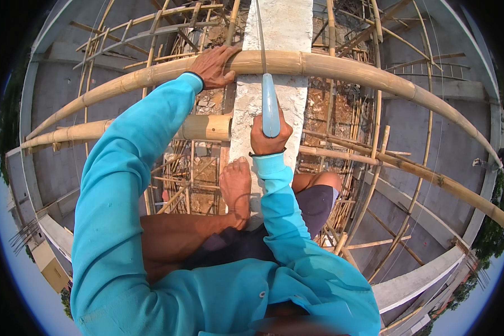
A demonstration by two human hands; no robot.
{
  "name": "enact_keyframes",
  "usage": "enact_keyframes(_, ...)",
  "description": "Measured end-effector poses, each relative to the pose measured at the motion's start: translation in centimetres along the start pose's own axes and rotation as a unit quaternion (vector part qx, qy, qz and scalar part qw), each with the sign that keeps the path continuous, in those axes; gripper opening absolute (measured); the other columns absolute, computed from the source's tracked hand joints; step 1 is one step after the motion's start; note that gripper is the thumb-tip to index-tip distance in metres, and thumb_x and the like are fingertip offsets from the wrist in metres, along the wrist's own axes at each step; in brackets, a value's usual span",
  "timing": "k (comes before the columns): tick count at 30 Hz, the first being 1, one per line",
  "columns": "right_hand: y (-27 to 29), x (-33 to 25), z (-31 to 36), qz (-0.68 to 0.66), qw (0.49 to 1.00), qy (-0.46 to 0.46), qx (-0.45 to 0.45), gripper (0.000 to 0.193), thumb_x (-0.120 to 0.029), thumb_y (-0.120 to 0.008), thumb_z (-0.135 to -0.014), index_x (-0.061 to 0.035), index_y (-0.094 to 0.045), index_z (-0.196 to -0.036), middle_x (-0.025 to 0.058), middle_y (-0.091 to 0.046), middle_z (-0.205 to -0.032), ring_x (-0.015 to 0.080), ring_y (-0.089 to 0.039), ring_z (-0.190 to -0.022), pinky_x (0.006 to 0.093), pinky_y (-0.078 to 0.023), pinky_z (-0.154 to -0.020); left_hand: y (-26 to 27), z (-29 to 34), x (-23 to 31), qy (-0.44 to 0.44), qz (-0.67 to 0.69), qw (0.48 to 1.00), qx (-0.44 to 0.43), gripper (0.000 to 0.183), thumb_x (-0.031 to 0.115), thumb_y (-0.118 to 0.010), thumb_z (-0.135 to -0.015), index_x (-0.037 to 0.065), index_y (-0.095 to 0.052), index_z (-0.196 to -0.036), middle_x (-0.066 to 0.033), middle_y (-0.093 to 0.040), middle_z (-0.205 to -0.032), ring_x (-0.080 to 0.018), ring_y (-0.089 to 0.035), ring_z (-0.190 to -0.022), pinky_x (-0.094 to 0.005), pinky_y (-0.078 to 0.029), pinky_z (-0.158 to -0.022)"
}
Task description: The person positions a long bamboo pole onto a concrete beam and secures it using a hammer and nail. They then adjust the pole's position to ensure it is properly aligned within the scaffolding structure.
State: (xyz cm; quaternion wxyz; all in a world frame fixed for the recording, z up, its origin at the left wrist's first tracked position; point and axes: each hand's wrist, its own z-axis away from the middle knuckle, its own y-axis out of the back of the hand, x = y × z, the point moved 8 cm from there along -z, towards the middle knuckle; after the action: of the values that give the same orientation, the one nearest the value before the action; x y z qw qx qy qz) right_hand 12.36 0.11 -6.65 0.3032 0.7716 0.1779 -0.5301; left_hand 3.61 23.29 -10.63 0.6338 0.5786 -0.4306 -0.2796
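Note:
A thick bamboo pole (341,67) runs across the view, over a narrow pale concrete beam (288,25). My left hand (213,66) rests on this pole, left of the beam, with its fingers spread and lying along the top. My right hand (271,133) is wrapped round the light blue handle of a handsaw (270,106). The saw's thin blade points away from me and crosses the pole above the beam. Whether its teeth are in the bamboo cannot be made out. Closer to me, a second bamboo pole (204,127) ends with a cut face at the beam's left edge.
I squat high up, my bare foot (236,182) on the beam. Bamboo scaffolding (379,101) stands on both sides. Far below lie rubble (341,106) and grey floors (117,73). Another long bamboo pole (431,176) slants off to the right.

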Motion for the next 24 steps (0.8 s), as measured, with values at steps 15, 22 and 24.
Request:
enact_keyframes(15, 1.1, -1.3, 0.8, -0.004, 1.000, -0.020, -0.005, 0.061, 0.002, -0.064, -0.080, 0.0011, -0.058, -0.141, 0.0171, -0.062, -0.067, 0.0281, -0.063, -0.053, 0.0368, -0.049, -0.053, -1.2, -1.9, -0.6, 0.072, -0.113, 0.984, -0.116, 0.050, 0.014, -0.077, -0.078, 0.002, -0.046, -0.116, -0.0264, -0.063, -0.105, -0.0451, -0.067, -0.102, -0.0524, -0.055, -0.087)
enact_keyframes(22, 5.2, -2.4, 9.7, 0.009, 1.000, 0.013, -0.025, 0.067, 0.003, -0.065, -0.079, 0.0057, -0.052, -0.144, 0.0250, -0.073, -0.102, 0.0312, -0.072, -0.068, 0.0352, -0.056, -0.062, -1.8, -1.2, -2.3, 0.075, -0.115, 0.982, -0.126, 0.054, 0.014, -0.078, -0.072, 0.001, -0.048, -0.115, -0.0295, -0.065, -0.105, -0.0466, -0.068, -0.096, -0.0536, -0.056, -0.080)
enact_keyframes(24, 2.8, -1.2, 6.6, -0.015, 0.999, -0.020, -0.042, 0.069, 0.002, -0.066, -0.078, 0.0050, -0.050, -0.146, 0.0244, -0.073, -0.095, 0.0328, -0.071, -0.067, 0.0372, -0.055, -0.062, -1.5, -1.8, -2.8, 0.085, -0.109, 0.978, -0.153, 0.054, 0.016, -0.079, -0.071, 0.000, -0.049, -0.114, -0.0283, -0.066, -0.103, -0.0453, -0.069, -0.095, -0.0530, -0.056, -0.080)
